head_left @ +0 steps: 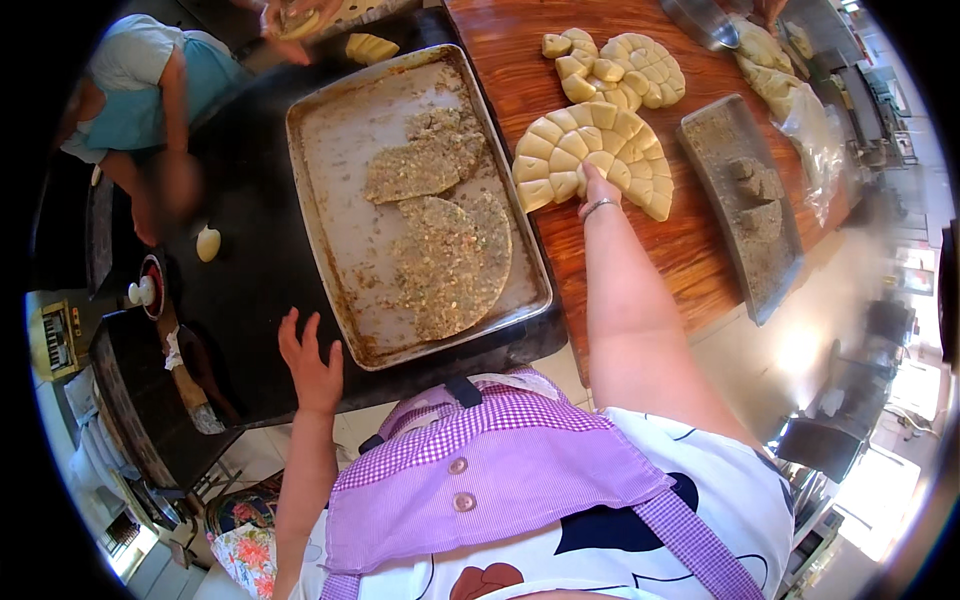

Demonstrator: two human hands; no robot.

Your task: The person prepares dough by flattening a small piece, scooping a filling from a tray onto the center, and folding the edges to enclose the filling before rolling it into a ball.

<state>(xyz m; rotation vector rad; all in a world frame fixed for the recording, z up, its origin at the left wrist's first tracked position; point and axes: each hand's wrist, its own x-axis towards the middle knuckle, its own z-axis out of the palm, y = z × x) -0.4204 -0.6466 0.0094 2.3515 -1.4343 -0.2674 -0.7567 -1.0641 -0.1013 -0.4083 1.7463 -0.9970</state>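
My right hand (597, 192) reaches over the wooden table to the near edge of a fan-shaped slab of pale dough (600, 135), cut into many segments. It is closed on the dough at the inner rim, the thumb on top and the other fingers mostly hidden. Left of it lies a large metal baking tray (340, 220) holding two flat pieces of speckled, crumbly filling (455, 265). My left hand (312, 362) is held by the tray's lower left corner, fingers apart, with nothing in it.
More segmented dough (640, 70) sits farther back. A grey metal trough (715, 165) with crumbly filling stands on the right, near a plastic bag (805, 130). At the left, another person (150, 90) works over the black table, where a small dough ball (208, 243) lies.
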